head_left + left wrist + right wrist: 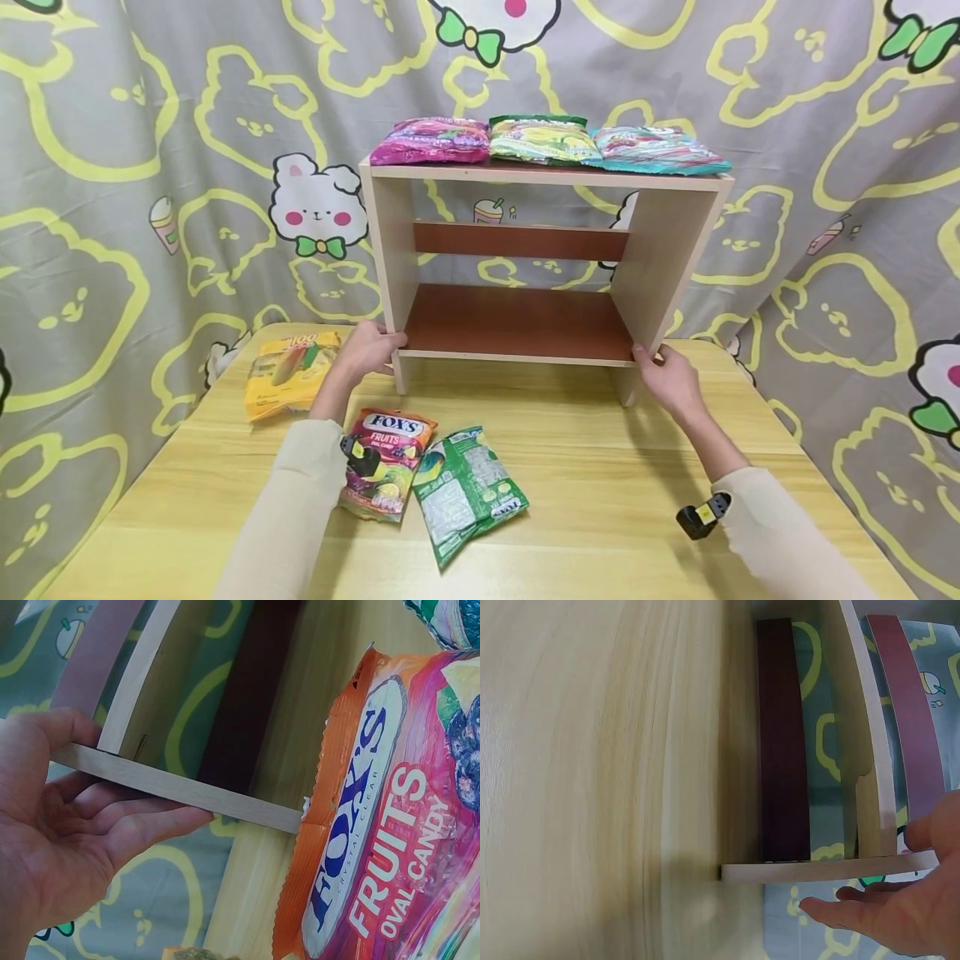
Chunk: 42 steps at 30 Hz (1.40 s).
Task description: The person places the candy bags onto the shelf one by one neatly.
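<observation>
A small wooden shelf [525,321] with pale side panels and reddish-brown boards stands on the table. My left hand [367,348] grips its left side panel near the lower board, thumb at the inner side and fingers along the outer side. On the opposite side, my right hand [667,375] holds the right side panel at about the same height, thumb inside. In the left wrist view, the left hand [82,802] has the panel's edge between thumb and fingers. The right wrist view shows the right hand [907,900] likewise around the other panel [825,870].
On the shelf's top lie a purple candy bag [435,142], a green-yellow one [543,140] and a teal one [656,150]. A yellow bag [288,371], a FOX'S fruits bag [390,450] and a green bag [472,487] lie on the table [600,500]. A patterned curtain [247,208] hangs behind.
</observation>
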### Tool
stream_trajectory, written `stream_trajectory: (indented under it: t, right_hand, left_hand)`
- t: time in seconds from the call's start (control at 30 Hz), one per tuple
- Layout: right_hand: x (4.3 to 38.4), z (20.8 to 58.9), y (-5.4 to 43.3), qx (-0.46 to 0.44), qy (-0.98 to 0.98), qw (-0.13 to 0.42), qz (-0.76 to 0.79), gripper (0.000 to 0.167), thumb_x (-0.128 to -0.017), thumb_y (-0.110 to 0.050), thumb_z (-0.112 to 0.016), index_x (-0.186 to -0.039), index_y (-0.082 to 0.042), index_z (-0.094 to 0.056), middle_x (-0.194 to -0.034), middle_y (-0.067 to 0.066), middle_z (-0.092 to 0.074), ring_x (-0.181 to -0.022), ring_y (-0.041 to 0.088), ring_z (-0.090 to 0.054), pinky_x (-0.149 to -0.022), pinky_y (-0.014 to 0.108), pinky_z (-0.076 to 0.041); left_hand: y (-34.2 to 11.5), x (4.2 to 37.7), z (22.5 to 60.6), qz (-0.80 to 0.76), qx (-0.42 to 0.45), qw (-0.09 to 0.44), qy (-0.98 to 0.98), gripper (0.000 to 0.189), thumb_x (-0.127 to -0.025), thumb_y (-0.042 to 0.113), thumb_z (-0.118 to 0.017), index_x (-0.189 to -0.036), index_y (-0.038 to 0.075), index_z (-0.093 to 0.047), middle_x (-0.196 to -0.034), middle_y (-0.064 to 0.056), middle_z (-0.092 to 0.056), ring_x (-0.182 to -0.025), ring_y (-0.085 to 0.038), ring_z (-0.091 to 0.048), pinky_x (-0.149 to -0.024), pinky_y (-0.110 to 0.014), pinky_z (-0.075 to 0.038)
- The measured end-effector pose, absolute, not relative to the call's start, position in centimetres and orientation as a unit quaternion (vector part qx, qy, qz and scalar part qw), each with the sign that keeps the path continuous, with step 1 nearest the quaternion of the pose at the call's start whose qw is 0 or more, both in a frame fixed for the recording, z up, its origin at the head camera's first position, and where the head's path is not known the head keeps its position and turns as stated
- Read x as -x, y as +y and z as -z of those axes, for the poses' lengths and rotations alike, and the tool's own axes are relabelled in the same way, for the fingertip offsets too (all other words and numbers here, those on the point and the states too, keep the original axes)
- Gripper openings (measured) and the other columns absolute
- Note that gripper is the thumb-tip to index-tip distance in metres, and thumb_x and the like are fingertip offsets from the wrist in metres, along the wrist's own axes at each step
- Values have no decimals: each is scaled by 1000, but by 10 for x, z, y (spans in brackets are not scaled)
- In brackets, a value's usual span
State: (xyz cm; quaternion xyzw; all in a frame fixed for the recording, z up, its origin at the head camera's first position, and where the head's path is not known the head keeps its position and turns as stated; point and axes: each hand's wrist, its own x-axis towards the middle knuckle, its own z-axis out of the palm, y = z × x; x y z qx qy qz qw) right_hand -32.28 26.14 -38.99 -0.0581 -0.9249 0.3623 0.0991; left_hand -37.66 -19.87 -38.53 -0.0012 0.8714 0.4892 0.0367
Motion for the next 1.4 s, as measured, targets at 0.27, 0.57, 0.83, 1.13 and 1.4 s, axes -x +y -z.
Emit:
stream_trajectory:
  t: [0.27, 0.57, 0.83, 1.13, 1.4]
  right_hand:
    - [324, 398, 263, 71, -917, 104, -378, 54, -104, -42, -43, -121, 4, -64, -117, 30, -68, -97, 38, -64, -67, 33, -46]
    - [327, 393, 265, 68, -917, 102, -380, 49, -103, -37, -48, -116, 7, -67, -101, 25, -71, -89, 34, -66, -63, 30, -46]
    - [331, 389, 267, 81, -910, 88, -396, 46, -100, -36, -53, -113, 4, -73, -101, 22, -74, -77, 22, -72, -67, 27, -52]
    - [333, 387, 266, 84, -913, 74, -392, 46, -100, -36, -53, -114, 3, -74, -108, 24, -74, -69, 14, -73, -70, 26, -51]
    - [333, 385, 267, 81, -915, 72, -388, 44, -99, -34, -53, -110, 3, -75, -107, 25, -74, -80, 30, -76, -67, 26, -50]
  left_hand:
    - [-197, 377, 387, -485, -2, 38, 873, 29, -97, 26, -59, -83, 1, -58, -77, -6, -46, -72, -23, -55, -75, -40, -64]
    - [-195, 376, 385, -478, 6, 39, 878, 31, -98, 28, -58, -88, -1, -63, -79, -7, -50, -71, -23, -54, -75, -39, -64]
    - [-199, 379, 387, -487, 3, 46, 872, 31, -98, 27, -58, -96, -3, -65, -94, -14, -58, -79, -23, -58, -75, -39, -64]
    - [-200, 376, 384, -486, 1, 45, 873, 36, -99, 27, -57, -110, -5, -67, -119, -23, -64, -101, -33, -65, -79, -40, -63]
    - [-197, 372, 381, -484, 2, 43, 874, 37, -98, 28, -57, -106, -7, -66, -117, -25, -64, -96, -31, -64, -79, -40, -63]
